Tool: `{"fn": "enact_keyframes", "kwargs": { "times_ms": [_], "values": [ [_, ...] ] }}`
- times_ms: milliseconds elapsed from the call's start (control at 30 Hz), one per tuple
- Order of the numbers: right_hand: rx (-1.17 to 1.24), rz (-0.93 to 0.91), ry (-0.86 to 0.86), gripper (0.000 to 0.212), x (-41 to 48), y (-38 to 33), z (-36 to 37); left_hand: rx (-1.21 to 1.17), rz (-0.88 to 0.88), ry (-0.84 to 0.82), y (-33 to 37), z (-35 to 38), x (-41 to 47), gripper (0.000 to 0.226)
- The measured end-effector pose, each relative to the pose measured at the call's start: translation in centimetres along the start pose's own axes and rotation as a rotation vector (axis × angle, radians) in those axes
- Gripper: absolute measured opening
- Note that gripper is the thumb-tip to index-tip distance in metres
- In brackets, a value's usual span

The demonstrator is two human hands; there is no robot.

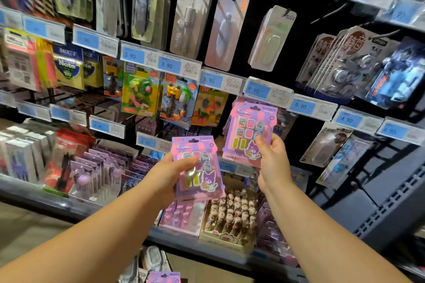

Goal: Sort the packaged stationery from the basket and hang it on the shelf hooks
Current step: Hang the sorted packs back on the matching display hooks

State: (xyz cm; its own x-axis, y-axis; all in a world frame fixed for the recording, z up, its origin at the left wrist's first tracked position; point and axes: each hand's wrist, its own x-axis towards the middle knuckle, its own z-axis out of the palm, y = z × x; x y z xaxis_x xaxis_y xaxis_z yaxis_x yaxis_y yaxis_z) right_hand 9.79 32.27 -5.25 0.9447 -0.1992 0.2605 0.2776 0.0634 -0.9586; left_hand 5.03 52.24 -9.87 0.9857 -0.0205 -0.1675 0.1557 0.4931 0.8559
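Two Kuromi packs are in play, one per hand. The right hand (pixel 272 156) holds the upper pack (pixel 246 131) up against the shelf face just under the 9.90 price tag (pixel 257 89), thumb and fingers pinching its lower right corner. Main risk: gripped that low, the card can pivot, so the hang hole may miss the hook. The hook tip is hidden behind the pack, so the alignment looks blind. A hard push could also nudge the matching packs (pixel 232 102) behind it. The left hand (pixel 171 174) waits lower and nearer the body with the lower pack (pixel 207 174), thumb across the front and fingers curled behind. That grip looks looser, so the pack could slip. Both forearms reach up and forward, the right one higher. No basket identifiable in view.
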Motion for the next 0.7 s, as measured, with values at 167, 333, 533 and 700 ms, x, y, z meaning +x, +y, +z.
{"fn": "enact_keyframes", "kwargs": {
  "times_ms": [167, 333, 533, 700],
  "values": [
    [-0.023, -0.019, 0.048, 0.013, 1.3, 0.2, -0.3, 0.021, 0.022, 0.015, 0.4, 0.1, 0.1, 0.028],
    [-0.028, -0.017, 0.055, 0.018, 2.2, 0.3, 0.1, 0.006, 0.042, 0.011, 0.5, 0.2, 0.4, 0.025],
    [-0.082, 0.034, 0.156, 0.028, 3.5, 1.4, 0.7, 0.003, 0.054, 0.018, 0.4, 0.3, 0.8, 0.022],
    [-0.099, 0.164, 0.267, 0.044, 4.7, 2.2, 0.7, -0.002, 0.052, 0.017, 0.4, 0.5, 1.0, 0.027]
  ]
}}
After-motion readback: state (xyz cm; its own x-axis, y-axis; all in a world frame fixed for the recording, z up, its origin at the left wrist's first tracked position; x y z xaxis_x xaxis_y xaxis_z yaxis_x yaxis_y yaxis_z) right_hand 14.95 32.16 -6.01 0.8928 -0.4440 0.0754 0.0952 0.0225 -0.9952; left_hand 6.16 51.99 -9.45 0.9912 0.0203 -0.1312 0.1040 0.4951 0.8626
